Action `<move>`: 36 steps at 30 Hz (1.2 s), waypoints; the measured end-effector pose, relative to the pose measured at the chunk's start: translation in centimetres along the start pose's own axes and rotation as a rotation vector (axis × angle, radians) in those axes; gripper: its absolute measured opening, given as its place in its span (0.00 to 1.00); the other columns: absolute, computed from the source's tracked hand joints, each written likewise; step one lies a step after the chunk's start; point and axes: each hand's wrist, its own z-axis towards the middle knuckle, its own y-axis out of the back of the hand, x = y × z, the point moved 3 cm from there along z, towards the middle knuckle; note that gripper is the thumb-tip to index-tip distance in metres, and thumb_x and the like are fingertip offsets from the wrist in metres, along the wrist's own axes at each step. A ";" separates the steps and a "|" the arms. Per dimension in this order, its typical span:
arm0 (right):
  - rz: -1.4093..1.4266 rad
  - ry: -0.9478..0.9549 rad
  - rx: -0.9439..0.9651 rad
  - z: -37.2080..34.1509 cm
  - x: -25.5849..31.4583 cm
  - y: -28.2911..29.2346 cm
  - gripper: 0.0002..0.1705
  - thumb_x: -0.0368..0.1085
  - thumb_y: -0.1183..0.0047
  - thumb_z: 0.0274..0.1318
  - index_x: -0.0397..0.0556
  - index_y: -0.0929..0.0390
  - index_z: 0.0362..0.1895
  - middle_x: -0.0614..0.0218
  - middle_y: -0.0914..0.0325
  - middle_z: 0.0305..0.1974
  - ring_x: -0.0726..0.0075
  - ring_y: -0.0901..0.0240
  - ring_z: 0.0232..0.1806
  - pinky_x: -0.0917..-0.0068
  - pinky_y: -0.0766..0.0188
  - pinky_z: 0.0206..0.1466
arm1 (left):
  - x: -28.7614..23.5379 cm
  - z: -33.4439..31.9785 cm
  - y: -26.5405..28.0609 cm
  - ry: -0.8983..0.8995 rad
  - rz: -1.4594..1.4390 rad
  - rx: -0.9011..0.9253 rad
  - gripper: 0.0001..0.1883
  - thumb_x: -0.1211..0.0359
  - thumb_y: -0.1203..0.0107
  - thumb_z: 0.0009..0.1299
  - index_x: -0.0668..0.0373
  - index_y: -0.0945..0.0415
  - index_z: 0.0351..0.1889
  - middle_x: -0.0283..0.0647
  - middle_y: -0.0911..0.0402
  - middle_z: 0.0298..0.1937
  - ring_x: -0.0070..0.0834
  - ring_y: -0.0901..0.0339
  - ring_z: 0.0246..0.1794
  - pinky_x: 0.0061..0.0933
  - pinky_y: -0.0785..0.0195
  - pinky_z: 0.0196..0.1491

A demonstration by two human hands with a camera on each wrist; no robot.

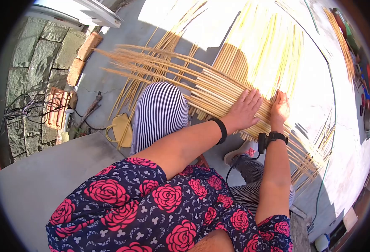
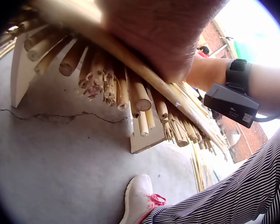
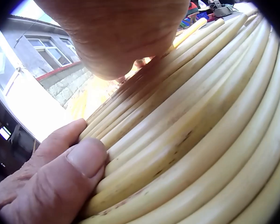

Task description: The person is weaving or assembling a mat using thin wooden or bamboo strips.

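My left hand [image 1: 246, 111] lies flat on a band of pale plant stalks [image 1: 218, 94], its fingers spread over them. In the right wrist view its thumb [image 3: 86, 158] presses along the smooth stalks. At the far edge of the band, my right hand [image 1: 280, 108] has its fingers bent around a stalk, with the tips largely hidden. The crosswise stalks overlie a mat of lengthwise stalks [image 1: 235, 50]. Cut stalk ends [image 2: 142, 105] stick out below the left palm in the left wrist view.
Loose stalks [image 1: 174, 35] lie on the concrete at the upper left. Boards [image 2: 147, 140] stand under the cut ends. A striped knee [image 1: 161, 109] is beside the band, and a white shoe [image 2: 137, 198] is below. Bricks [image 1: 75, 71] and black cable [image 1: 25, 111] lie along the stone wall.
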 end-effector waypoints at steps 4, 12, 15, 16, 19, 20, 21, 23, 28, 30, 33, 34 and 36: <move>-0.013 -0.015 0.005 -0.1 -0.4 -0.2 0.16 0.48 0.59 0.64 0.59 0.21 0.45 0.55 0.26 0.53 0.50 0.31 0.56 0.61 0.35 0.58 | -0.1 0.1 0.0 0.002 0.022 0.018 0.39 0.47 0.55 0.67 0.65 0.46 0.68 0.51 0.50 0.72 0.45 0.60 0.75 0.49 0.70 0.72; -0.147 -0.025 -0.023 -0.8 -0.1 -1.4 0.16 0.49 0.58 0.62 0.67 0.23 0.49 0.58 0.31 0.60 0.48 0.35 0.60 0.51 0.41 0.62 | 0.1 -0.1 -0.4 0.007 0.031 0.030 0.39 0.45 0.59 0.69 0.65 0.50 0.70 0.51 0.52 0.73 0.44 0.62 0.75 0.48 0.72 0.73; -0.199 -0.057 -0.060 -0.8 -1.3 -2.5 0.15 0.50 0.57 0.62 0.71 0.23 0.50 0.60 0.32 0.61 0.49 0.38 0.63 0.47 0.44 0.64 | -0.1 0.4 -0.3 0.001 0.038 0.078 0.39 0.45 0.60 0.70 0.64 0.51 0.70 0.51 0.54 0.74 0.43 0.63 0.75 0.47 0.74 0.73; -0.201 -0.088 -0.036 -1.0 -0.4 -1.6 0.15 0.50 0.56 0.62 0.72 0.23 0.50 0.61 0.32 0.61 0.50 0.40 0.64 0.47 0.46 0.65 | -0.2 0.4 -0.3 0.012 0.046 0.103 0.39 0.45 0.60 0.70 0.64 0.52 0.70 0.51 0.55 0.74 0.43 0.63 0.76 0.47 0.75 0.73; -0.190 -0.131 -0.028 -1.2 0.4 -1.2 0.15 0.50 0.57 0.62 0.72 0.23 0.50 0.62 0.34 0.63 0.50 0.42 0.66 0.46 0.51 0.67 | -0.2 0.5 -0.8 -0.006 0.054 0.084 0.39 0.46 0.60 0.70 0.64 0.51 0.70 0.50 0.54 0.74 0.42 0.64 0.76 0.47 0.75 0.73; -0.192 -0.132 -0.029 -1.1 0.3 -1.3 0.15 0.50 0.57 0.62 0.72 0.23 0.50 0.61 0.35 0.63 0.50 0.43 0.66 0.45 0.51 0.67 | -0.1 0.6 -0.9 -0.006 0.054 0.082 0.39 0.46 0.59 0.70 0.64 0.51 0.70 0.50 0.54 0.74 0.42 0.64 0.76 0.47 0.75 0.73; -0.184 -0.145 -0.012 -1.0 0.5 -1.1 0.15 0.50 0.57 0.62 0.72 0.24 0.50 0.61 0.35 0.63 0.50 0.43 0.66 0.45 0.52 0.67 | -0.2 0.6 -0.9 -0.004 0.054 0.080 0.39 0.46 0.59 0.70 0.64 0.51 0.70 0.50 0.54 0.73 0.42 0.64 0.76 0.47 0.75 0.73; -0.199 -0.150 0.038 -1.1 0.9 -0.6 0.17 0.48 0.55 0.60 0.72 0.26 0.53 0.60 0.37 0.64 0.49 0.43 0.66 0.45 0.54 0.68 | -0.4 0.6 -0.7 -0.003 0.045 0.057 0.39 0.47 0.56 0.69 0.64 0.50 0.69 0.51 0.53 0.73 0.42 0.63 0.75 0.47 0.75 0.73; -0.161 -0.151 0.045 -1.2 0.7 -0.7 0.16 0.49 0.55 0.60 0.72 0.26 0.52 0.60 0.37 0.65 0.49 0.43 0.66 0.44 0.54 0.68 | -0.5 0.5 -0.6 -0.001 0.056 0.082 0.38 0.47 0.56 0.69 0.64 0.48 0.69 0.51 0.52 0.73 0.43 0.62 0.75 0.48 0.74 0.73; -0.125 -0.141 0.038 -1.0 0.3 -0.6 0.16 0.49 0.56 0.60 0.71 0.25 0.51 0.60 0.37 0.64 0.49 0.43 0.66 0.44 0.54 0.68 | -0.4 0.6 -0.6 -0.006 0.061 0.076 0.38 0.47 0.56 0.69 0.64 0.49 0.69 0.51 0.52 0.73 0.43 0.62 0.75 0.48 0.74 0.73; -0.111 -0.158 0.046 -0.8 -0.2 -0.5 0.15 0.50 0.57 0.61 0.70 0.24 0.49 0.61 0.34 0.63 0.50 0.41 0.65 0.45 0.53 0.68 | -0.5 0.6 -0.8 -0.010 0.059 0.078 0.38 0.47 0.57 0.69 0.64 0.49 0.69 0.51 0.52 0.73 0.43 0.62 0.75 0.48 0.74 0.73; -0.097 -0.138 0.039 -0.5 -0.1 -0.6 0.15 0.50 0.57 0.61 0.70 0.24 0.49 0.61 0.34 0.62 0.50 0.41 0.65 0.45 0.52 0.67 | -0.2 0.7 -0.8 -0.012 0.064 0.077 0.38 0.47 0.57 0.69 0.64 0.49 0.69 0.51 0.52 0.73 0.43 0.62 0.75 0.48 0.73 0.73; -0.076 -0.106 0.038 -0.7 -0.6 -0.3 0.15 0.51 0.57 0.61 0.71 0.24 0.49 0.61 0.32 0.61 0.51 0.39 0.64 0.46 0.51 0.67 | -0.4 0.5 -1.0 -0.014 0.064 0.085 0.38 0.47 0.57 0.69 0.64 0.49 0.69 0.51 0.52 0.73 0.44 0.61 0.75 0.48 0.73 0.73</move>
